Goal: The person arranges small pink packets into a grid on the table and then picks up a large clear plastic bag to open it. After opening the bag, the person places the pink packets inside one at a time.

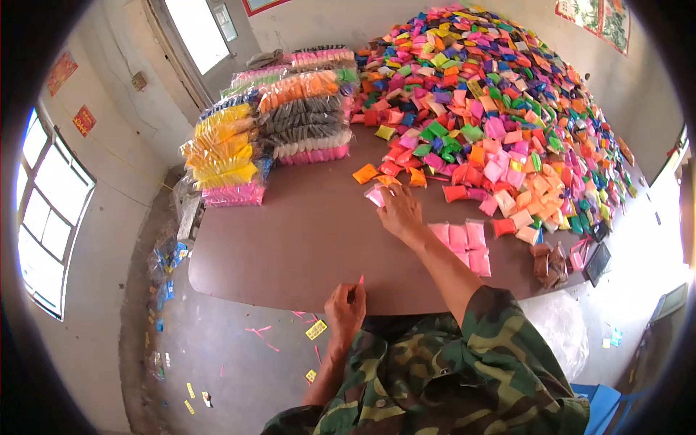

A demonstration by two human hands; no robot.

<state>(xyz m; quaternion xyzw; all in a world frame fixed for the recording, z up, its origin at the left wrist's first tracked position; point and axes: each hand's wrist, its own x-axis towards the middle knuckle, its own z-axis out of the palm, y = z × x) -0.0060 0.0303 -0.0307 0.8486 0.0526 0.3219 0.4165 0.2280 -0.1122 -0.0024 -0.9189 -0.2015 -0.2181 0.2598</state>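
Note:
My right hand (pixel 400 212) reaches over the brown table (pixel 290 246), its fingers closed on a small light-pink packet (pixel 374 195). Close beyond it lie a few orange packets (pixel 366 173). My left hand (pixel 346 308) is at the table's front edge, fingers curled into a pinch. A thin pink strip (pixel 362 279) sticks up from between them. To the right of my right forearm, a joined block of pink packets (pixel 476 246) lies flat in rows, partly covered by the arm.
A big heap of colourful packets (pixel 500 116) fills the table's right and back. Stacked clear bags of packets (pixel 225 148) stand at the back left. Brown packets (pixel 549 264) lie near the right edge. Pink strips and yellow labels (pixel 316 330) litter the floor.

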